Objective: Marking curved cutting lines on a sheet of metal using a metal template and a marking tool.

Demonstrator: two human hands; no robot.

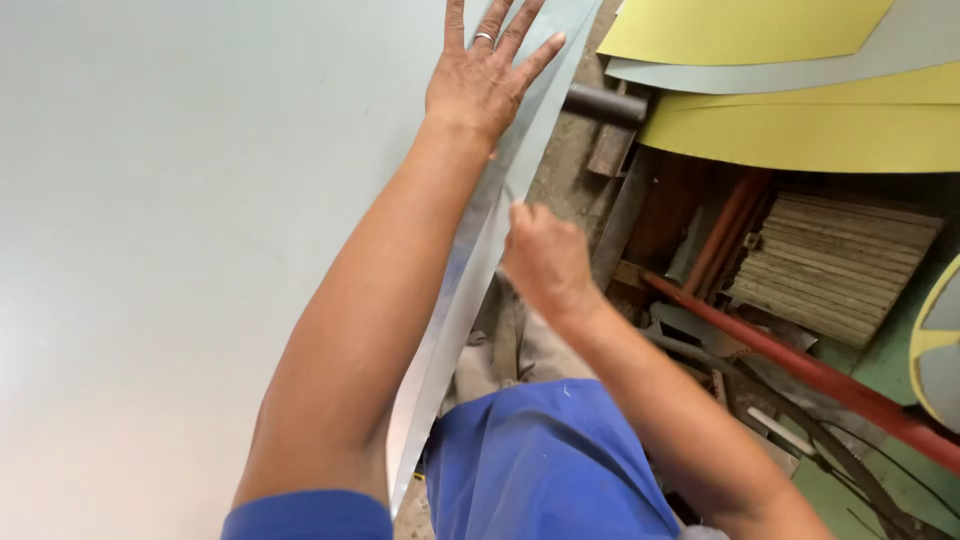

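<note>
Left hand (482,82) flat on metal sheet (180,250) (right hand (545,258) grips its edge)

A pale grey metal sheet (180,250) covers the bench (its surface hidden); the left hand (480,80) lies flat on it.

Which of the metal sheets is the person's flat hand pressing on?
The large pale grey sheet under the left hand, not the yellow curved sheets lying beyond.

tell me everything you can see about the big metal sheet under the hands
The metal sheet is large, flat, pale grey-green and smooth, filling the view's left side. Its right edge is a shiny bent strip running diagonally. The left hand lies flat, fingers spread, near that edge; the right hand is closed at the strip's outer side.
</note>
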